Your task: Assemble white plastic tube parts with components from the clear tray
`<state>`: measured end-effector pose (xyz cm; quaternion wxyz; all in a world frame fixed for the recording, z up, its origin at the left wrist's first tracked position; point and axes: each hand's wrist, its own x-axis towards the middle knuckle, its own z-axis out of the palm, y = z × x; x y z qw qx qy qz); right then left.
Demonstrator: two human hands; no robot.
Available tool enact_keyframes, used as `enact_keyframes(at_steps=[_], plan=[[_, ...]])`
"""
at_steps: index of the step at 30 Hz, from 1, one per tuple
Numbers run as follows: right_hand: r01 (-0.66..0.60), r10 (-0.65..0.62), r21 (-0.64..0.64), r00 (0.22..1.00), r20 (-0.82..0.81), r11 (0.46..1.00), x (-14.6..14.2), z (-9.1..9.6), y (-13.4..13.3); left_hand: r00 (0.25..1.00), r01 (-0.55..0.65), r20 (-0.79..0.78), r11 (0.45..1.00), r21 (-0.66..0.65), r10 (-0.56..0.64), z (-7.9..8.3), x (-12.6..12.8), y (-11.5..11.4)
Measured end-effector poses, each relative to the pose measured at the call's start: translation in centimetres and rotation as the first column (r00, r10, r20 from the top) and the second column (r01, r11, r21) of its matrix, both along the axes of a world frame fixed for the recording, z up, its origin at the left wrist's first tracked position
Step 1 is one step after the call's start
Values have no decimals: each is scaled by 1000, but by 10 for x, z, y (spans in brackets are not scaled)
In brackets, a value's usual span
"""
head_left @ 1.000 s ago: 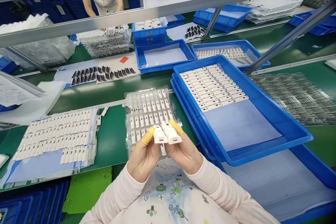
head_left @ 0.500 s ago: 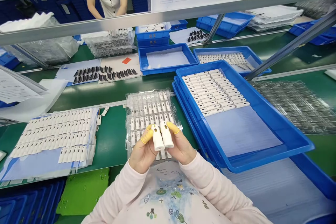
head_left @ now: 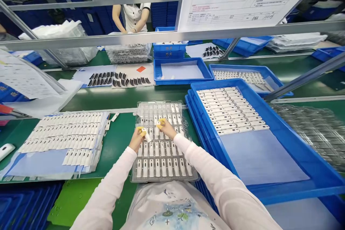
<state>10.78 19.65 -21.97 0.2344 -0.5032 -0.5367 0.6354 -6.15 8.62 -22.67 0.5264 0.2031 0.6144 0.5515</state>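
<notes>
In front of me lies a clear plastic tray (head_left: 165, 179) with rows of white plastic housings, each with a dark oval hole; several pockets at its far left have no housing. My left hand (head_left: 137, 139), yellow covers on its fingertips, pinches a tilted white housing (head_left: 147, 136) above the tray's left side. Over the middle of the tray, my right hand (head_left: 167, 129) is closed on another white housing (head_left: 157, 127), held upright at the pockets. Whether that one touches its pocket I cannot tell.
Stacked blue bins (head_left: 269, 165) with rows of white housings stand at the right. More housings lie on a paper-lined stack (head_left: 48, 161) at the left. Dark curved parts (head_left: 101, 79) sit behind, below a metal rail (head_left: 118, 38). A co-worker (head_left: 134, 16) stands across the bench.
Both hands have moved forward and apart from near my chest, each carrying one housing out over the tray. The camera view has tilted up, and the tray's near rows now show.
</notes>
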Motion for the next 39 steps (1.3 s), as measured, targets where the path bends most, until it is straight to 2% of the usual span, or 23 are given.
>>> enact_keyframes(at_steps=[5,10,14,19,23,28,31,34,36,39], plan=[[-73,19,227,972,233,971,-55,-12,49,959,67,-272,997,-32,-73,-8,-31,61],[-271,88,318,868,488,908,-73,-31,63,863,150,-467,981,-122,-190,-13,-47,99],[-423,106,386,774,624,820,-71,-40,62,765,210,-573,955,-209,-294,-20,-48,112],[-509,52,447,701,712,736,-69,-38,63,620,268,-662,907,-326,-421,-26,-44,125],[-515,18,475,691,722,714,-68,-37,60,507,271,-712,874,-402,-485,-27,-38,127],[-455,0,522,754,657,722,-63,-35,47,411,225,-769,872,-434,-489,-26,-28,123],[-375,-22,554,814,581,744,-51,-26,33,385,204,-797,885,-419,-466,-27,-27,120],[-297,-38,594,874,485,747,-18,-9,15,392,186,-809,899,-397,-439,-29,-27,118],[-243,-65,627,902,426,740,18,5,3,415,165,-811,911,-379,-412,-31,-26,117],[-130,-186,675,908,375,726,93,29,-4,458,137,-809,929,-345,-368,-33,-24,113]])
